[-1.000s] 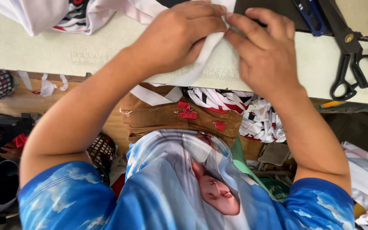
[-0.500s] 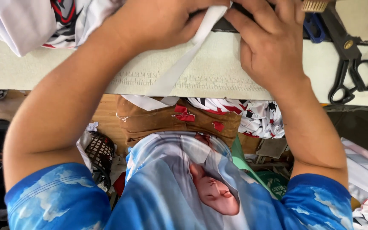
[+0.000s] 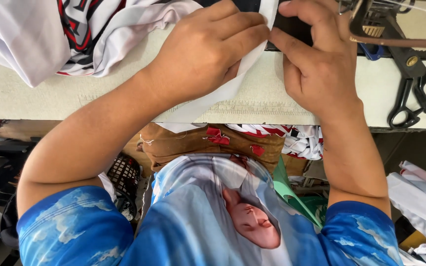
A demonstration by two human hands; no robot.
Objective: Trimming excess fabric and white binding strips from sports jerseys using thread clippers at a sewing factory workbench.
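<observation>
Head view, looking straight down over the person's chest to a pale worktable (image 3: 75, 98). Landmark for all positions: the black scissors (image 3: 415, 93) lying on the table at the far right.

Item in hand — a white fabric strip (image 3: 218, 96). It lies well to the left of the scissors, its long axis running diagonally: the far end sits between the two sets of fingertips near the top of the frame, and the near end drops over the table's front edge, further from the scissors. A dark fabric piece (image 3: 292, 27) lies under the far end of the strip, between it and the scissors.

Left hand (image 3: 208, 54): the farther of the two from the scissors, palm down, fingers curled and closed onto the strip, pinching its upper part against the thumb side. Forearm comes in diagonally from the lower left.

Right hand (image 3: 316, 69): the nearer to the scissors, just left of them and apart from them. Palm down, fingers pressed together with tips meeting the left fingertips at the strip's edge. Whether it grips the strip or only presses it flat cannot be told — the thumb is hidden.

Both hands meet at the strip's far end. A red, black and white printed garment (image 3: 89, 34) is heaped at the table's far left, well away from the scissors.
</observation>
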